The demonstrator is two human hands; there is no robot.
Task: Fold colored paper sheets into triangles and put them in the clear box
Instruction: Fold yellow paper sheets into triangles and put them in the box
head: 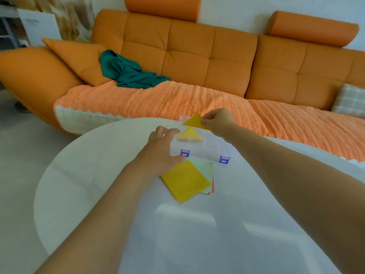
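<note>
A clear box (205,150) with two blue latches stands on the white table (98,175). Inside it lies a folded yellow triangle (190,135). My right hand (218,120) pinches a second folded yellow triangle (195,122) by its right corner, just above the box's far side. My left hand (162,149) rests on the box's left edge, fingers spread and relaxed. In front of the box lies a stack of flat sheets, a yellow sheet (185,179) on top, with pale green and red ones under it.
An orange sofa (197,62) runs behind the table, with a green cloth (128,72) on its seat and a checked cushion (349,100) at the right. The table's round edge curves away on the left.
</note>
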